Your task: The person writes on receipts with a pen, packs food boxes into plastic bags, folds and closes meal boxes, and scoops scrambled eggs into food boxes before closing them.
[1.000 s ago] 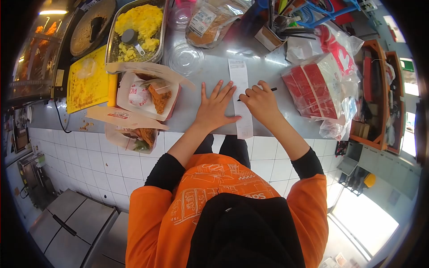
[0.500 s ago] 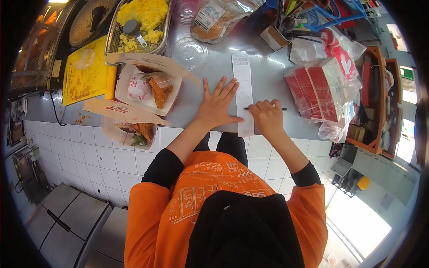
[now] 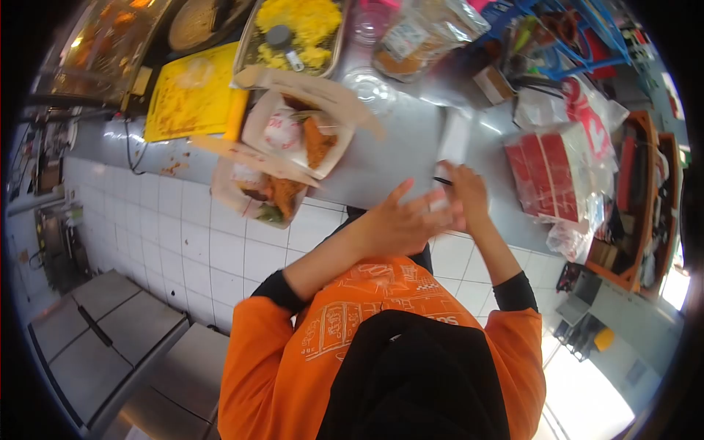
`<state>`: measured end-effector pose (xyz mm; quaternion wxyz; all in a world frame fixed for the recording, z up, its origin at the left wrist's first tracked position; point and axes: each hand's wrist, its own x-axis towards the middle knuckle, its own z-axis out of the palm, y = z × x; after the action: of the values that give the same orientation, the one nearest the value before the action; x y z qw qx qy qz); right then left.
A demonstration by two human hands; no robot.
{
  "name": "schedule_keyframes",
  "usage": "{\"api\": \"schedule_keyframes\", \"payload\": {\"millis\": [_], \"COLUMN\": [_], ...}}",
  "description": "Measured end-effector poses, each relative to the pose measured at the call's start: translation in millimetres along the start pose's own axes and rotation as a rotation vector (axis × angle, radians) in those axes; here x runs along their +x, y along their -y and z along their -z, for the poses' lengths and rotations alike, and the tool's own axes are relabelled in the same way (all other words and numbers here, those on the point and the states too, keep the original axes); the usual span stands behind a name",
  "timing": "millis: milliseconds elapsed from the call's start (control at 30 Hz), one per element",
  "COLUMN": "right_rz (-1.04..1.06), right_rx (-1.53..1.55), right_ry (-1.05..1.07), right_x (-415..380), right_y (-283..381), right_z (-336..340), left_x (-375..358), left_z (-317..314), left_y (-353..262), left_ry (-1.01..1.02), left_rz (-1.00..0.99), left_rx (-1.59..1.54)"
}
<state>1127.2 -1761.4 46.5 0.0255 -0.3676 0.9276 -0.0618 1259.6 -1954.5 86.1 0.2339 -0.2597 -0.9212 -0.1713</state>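
A dark pen (image 3: 442, 180) sticks out from the fingers of my right hand (image 3: 468, 194), which is closed around it over the lower part of a paper receipt (image 3: 455, 136). The receipt lies lengthwise on the metal counter, its lower end hidden behind the hands. My left hand (image 3: 407, 220) is at the counter's front edge, slightly blurred, fingers apart, its fingertips close beside the right hand. To its left are two open cardboard meal boxes: the upper box (image 3: 339, 150) holds fried chicken (image 3: 320, 143) and a wrapped rice portion (image 3: 282, 132); the lower box (image 3: 224, 172) overhangs the edge.
A tray of yellow rice (image 3: 312, 22) with a scoop and a yellow cutting board (image 3: 192, 92) stand at the back left. Bagged bread (image 3: 411, 48) and a clear lid (image 3: 369, 88) are behind. On the right sit a plastic-wrapped red box (image 3: 546, 176) and a blue basket (image 3: 587, 37).
My left hand has lifted off the counter beside the receipt and come back toward the right hand. The right hand still holds the pen. The whole view has shifted and tilted.
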Motion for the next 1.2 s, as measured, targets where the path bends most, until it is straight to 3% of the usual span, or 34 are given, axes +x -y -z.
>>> {"api": "schedule_keyframes", "payload": {"millis": [33, 133, 167, 200, 267, 367, 400, 467, 533, 600, 667, 767, 800, 900, 967, 1000, 1100, 1133, 1200], "right_rz": [-0.012, -0.192, -0.191, -0.192, -0.258, -0.33, -0.292, -0.207, 0.045, 0.347, 0.426, 0.326, 0.276, 0.17, 0.176, 0.191, 0.158, 0.104, 0.005], "right_rx": [-0.041, -0.22, -0.174, -0.128, -0.095, -0.162, 0.002, 0.328, 0.658, 0.565, 0.687, 0.686, 0.625, 0.481, 0.413, 0.356, 0.289, 0.336, 0.444], "right_ry": [-0.069, -0.127, -0.193, -0.261, -0.287, -0.335, -0.351, -0.373, -0.196, -0.125, -0.279, -0.33, -0.214, 0.043, 0.119, 0.124, 0.161, 0.189, 0.254], "right_x": [1.2, 2.4, 4.4, 6.1, 9.8, 20.5, 21.1, 25.4, 20.7, 20.0, 29.5, 40.1, 35.7, 10.2, -25.8, -41.0, -79.1, -85.8, -91.3], "right_y": [-16.3, -55.4, -60.0, -63.9, -59.7, -42.1, -30.6, 2.5, 58.1, 99.6, 125.3, 115.4, 105.1, 65.1, 41.3, 34.8, 33.9, 43.4, 54.1], "right_z": [-5.1, 3.0, 4.7, 5.8, 11.6, 16.0, 17.2, 21.2, 34.4, 52.7, 70.0, 82.4, 90.4, 106.6, 102.9, 95.0, 80.9, 82.8, 76.9], "left_x": [-5.2, -72.0, -92.4, -108.5, -192.2, -188.7, -195.7, -210.5, -213.9, -217.7, -201.3, -142.1, -123.6, -74.7, -72.0, -47.8, -108.1, -96.0, -41.6], "left_z": [43.8, 125.8, 160.1, 179.0, 168.1, 169.9, 162.4, 161.8, 153.4, 141.7, 126.7, 89.7, 78.8, 52.6, 30.3, 46.2, 15.5, 28.5, 43.4], "left_y": [3.0, 58.5, 71.9, 88.4, 132.6, 135.7, 140.5, 142.0, 139.0, 116.8, 87.8, 55.1, 47.6, 35.9, 24.1, 12.7, 15.7, 12.1, 7.8], "left_ry": [-0.149, -0.306, -0.307, -0.17, -0.103, 0.012, -0.004, 0.024, 0.032, 0.038, 0.011, -0.127, -0.171, 0.027, -0.104, -0.101, -0.591, -0.486, -0.096], "left_rz": [-0.075, 0.541, 0.832, 0.995, 1.347, 1.434, 1.274, 1.281, 1.248, 1.178, 1.257, 1.375, 1.413, 1.222, 0.995, 1.29, 0.938, 0.934, 0.73], "left_rx": [0.056, 0.415, 0.357, 0.498, 0.069, -0.19, -0.131, -0.181, -0.208, -0.214, -0.299, -0.535, -0.622, -0.61, -0.536, -0.74, -0.581, -0.621, -0.443]}}
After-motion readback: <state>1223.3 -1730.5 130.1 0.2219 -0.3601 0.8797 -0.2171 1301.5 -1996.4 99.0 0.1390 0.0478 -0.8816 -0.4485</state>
